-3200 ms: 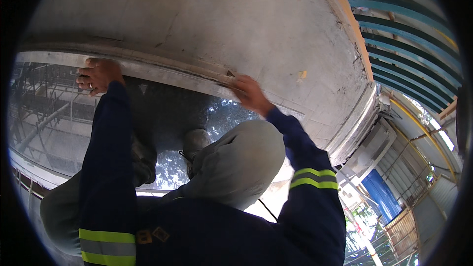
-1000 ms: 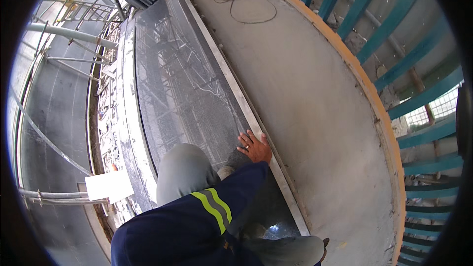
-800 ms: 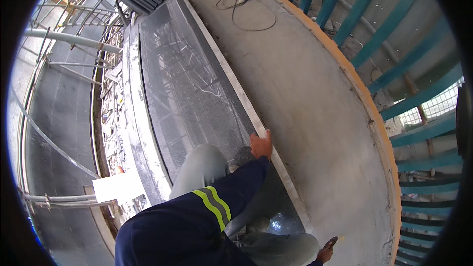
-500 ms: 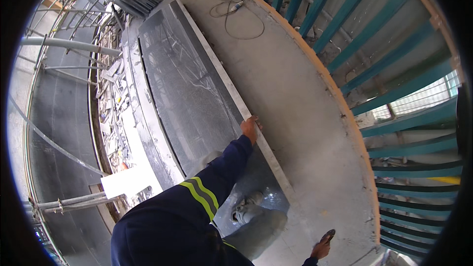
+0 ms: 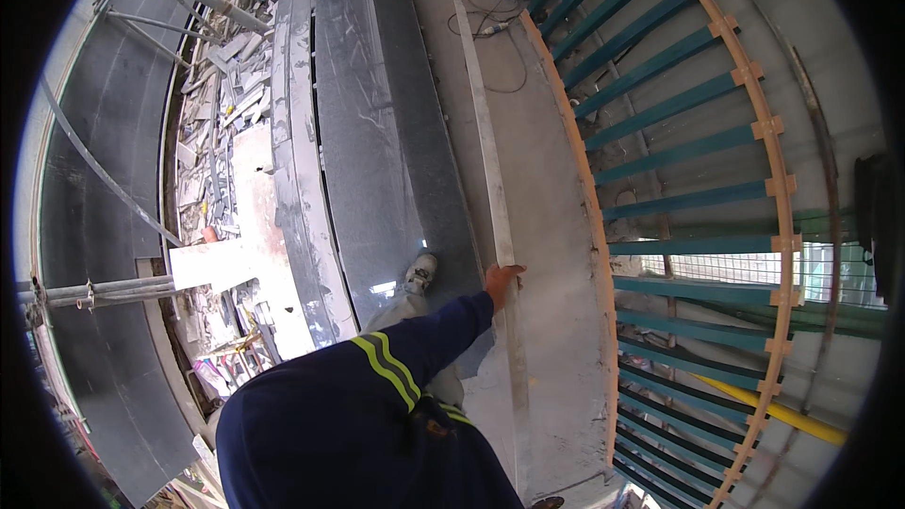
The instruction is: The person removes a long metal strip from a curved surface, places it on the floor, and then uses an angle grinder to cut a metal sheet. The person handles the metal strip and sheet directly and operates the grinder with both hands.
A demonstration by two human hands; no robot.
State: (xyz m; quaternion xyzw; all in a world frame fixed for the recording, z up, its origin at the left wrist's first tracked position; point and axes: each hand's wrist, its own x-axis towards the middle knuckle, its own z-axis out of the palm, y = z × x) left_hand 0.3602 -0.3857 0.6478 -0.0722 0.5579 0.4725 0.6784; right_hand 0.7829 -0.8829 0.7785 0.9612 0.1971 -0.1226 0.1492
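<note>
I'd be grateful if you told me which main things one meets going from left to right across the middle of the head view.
Rubble → grey ledge → dark slab → long straight bar → orange edging → teal slats → wooden rail.

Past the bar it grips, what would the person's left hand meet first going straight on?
Probably the orange edge of the teal slatted frame: beyond the long pale bar, the left hand points across the concrete floor toward it. How high the hand is above that floor is unclear.
</note>
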